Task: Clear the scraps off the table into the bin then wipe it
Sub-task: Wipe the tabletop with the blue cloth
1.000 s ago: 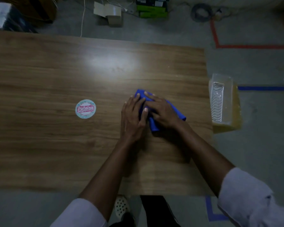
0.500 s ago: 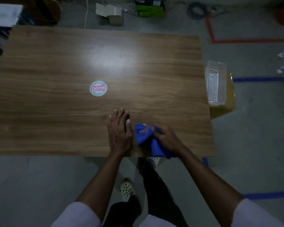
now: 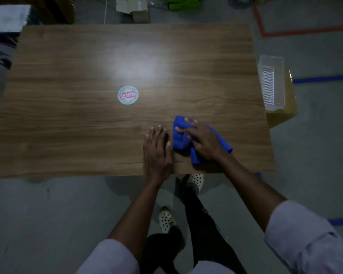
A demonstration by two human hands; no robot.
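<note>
A crumpled blue cloth [image 3: 179, 138] lies on the wooden table [image 3: 87, 125] near its front edge, right of centre. My right hand [image 3: 203, 140] presses down on the cloth with spread fingers. Just left of the cloth, my left hand [image 3: 156, 151] lies flat on the tabletop with straight fingers and holds nothing. No scraps show on the table. A clear plastic bin [image 3: 271, 82] sits on a yellow box [image 3: 285, 113] beside the table's right edge.
A round printed sticker [image 3: 127, 94] sits at the table's middle. Cardboard boxes [image 3: 136, 8], a green pack [image 3: 181, 2] and cables lie on the floor beyond the far edge. Red tape [image 3: 297, 32] and blue tape [image 3: 323, 79] mark the floor at right.
Both hands and the cloth slid toward the table's front edge, then the right hand pushed the cloth a little forward again. The left hand came off the cloth onto the bare wood.
</note>
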